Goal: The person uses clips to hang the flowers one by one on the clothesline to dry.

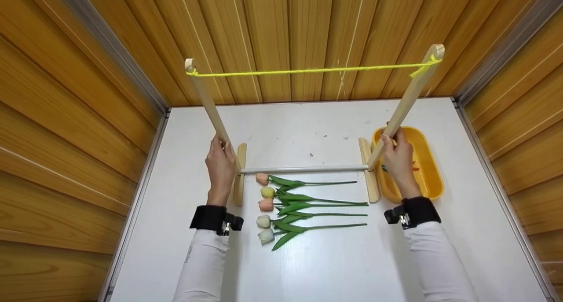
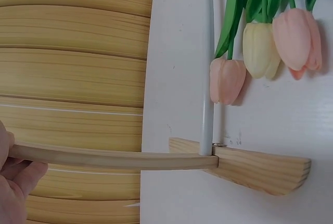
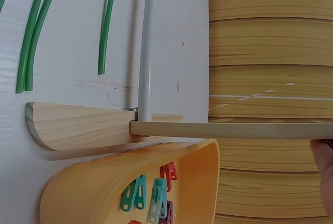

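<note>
A wooden rack (image 1: 303, 169) stands on the table, its two uprights joined low down by a pale rod. Between the upright tops runs a taut yellow string (image 1: 308, 71), knotted at both ends. My left hand (image 1: 221, 167) grips the left upright (image 2: 119, 160) partway up, fingers and thumb around it. On the other side my right hand (image 1: 399, 161) holds the right upright (image 3: 234, 129) in the same way. Several artificial tulips (image 1: 290, 205), with pink, yellow and white heads, lie in a row just in front of the rod, heads to the left.
Right beside the rack's right foot sits a yellow plastic tub (image 1: 433, 183). Green, red and other coloured clothespins (image 3: 157, 200) lie inside it. Wood-patterned walls (image 1: 308, 38) close off the back and both sides of the white table (image 1: 308, 271).
</note>
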{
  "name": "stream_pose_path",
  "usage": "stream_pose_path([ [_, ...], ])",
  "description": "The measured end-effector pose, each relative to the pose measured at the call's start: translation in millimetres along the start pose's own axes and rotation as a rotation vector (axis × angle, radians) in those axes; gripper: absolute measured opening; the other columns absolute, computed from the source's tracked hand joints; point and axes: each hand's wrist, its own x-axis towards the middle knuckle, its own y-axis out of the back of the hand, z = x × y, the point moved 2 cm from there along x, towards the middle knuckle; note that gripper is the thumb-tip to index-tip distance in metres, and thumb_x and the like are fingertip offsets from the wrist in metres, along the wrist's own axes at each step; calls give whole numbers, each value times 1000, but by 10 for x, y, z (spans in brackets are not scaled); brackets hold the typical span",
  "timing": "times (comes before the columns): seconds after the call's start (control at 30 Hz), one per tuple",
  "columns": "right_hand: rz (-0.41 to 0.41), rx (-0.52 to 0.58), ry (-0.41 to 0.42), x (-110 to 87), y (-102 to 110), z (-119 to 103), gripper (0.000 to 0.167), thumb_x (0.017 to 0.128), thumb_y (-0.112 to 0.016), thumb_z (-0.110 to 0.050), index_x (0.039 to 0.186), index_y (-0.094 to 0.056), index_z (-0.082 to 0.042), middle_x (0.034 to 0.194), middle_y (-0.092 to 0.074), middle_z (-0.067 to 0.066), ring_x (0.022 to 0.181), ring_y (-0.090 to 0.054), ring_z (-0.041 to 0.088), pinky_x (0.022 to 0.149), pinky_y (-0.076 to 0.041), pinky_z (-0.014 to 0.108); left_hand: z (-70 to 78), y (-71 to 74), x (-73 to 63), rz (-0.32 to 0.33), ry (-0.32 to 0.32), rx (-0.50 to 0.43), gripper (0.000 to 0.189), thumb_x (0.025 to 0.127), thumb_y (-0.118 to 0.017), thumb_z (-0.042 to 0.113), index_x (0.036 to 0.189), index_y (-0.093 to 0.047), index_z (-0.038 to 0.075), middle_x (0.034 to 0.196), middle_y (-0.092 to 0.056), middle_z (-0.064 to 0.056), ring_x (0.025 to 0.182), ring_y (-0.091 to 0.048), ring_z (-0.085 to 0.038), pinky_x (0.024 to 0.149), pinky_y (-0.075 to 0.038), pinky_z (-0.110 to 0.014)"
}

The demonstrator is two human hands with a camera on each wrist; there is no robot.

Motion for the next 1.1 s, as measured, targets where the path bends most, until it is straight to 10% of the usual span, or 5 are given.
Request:
stream_pose_path([
  [0.4, 14, -27, -26, -53, 27, -174, 40, 104, -47, -10, 142, -45, 2, 130, -61, 26, 120, -59, 33, 103, -49, 51, -19, -29, 4, -9, 3, 8, 43, 104, -48, 9, 143, -44, -5, 125, -61, -28, 102, -70, -39, 79, -60, -47],
  [0.53, -42, -28, -33, -86, 91, -351, 43, 104, -47, -10, 145, -42, 3, 133, -59, 28, 122, -57, 32, 98, -52, 25, 3, -29, 15, -21, 8, 2, 43, 104, -48, 8, 144, -43, -5, 126, -60, -28, 106, -68, -40, 82, -59, -47],
  [0.83, -112, -59, 9, -88, 302, -356, 43, 100, -58, -15, 136, -52, 8, 125, -61, 30, 98, -56, -11, 79, -44, 2, -13, -13, -15, -9, 11, 17, 45, 102, -54, 14, 142, -46, -5, 126, -61, -26, 117, -64, -39, 93, -56, -48],
  [0.97, -156, -113, -42, -53, 407, -8, 47, 103, -53, -23, 142, -49, 4, 134, -57, 29, 109, -58, 3, 78, -43, 1, -42, -25, -59, 3, 13, 23, 50, 100, -57, 14, 145, -44, -5, 128, -60, -27, 117, -64, -39, 94, -55, -48],
  [1.1, -275, -245, -120, -93, 455, 378, 58, 104, -48, -36, 145, -44, 5, 143, -49, 31, 128, -53, 38, 100, -53, 33, -65, -31, -110, 23, 0, 36, 53, 100, -57, 15, 148, -41, -2, 129, -60, -25, 116, -65, -38, 93, -56, -48],
])
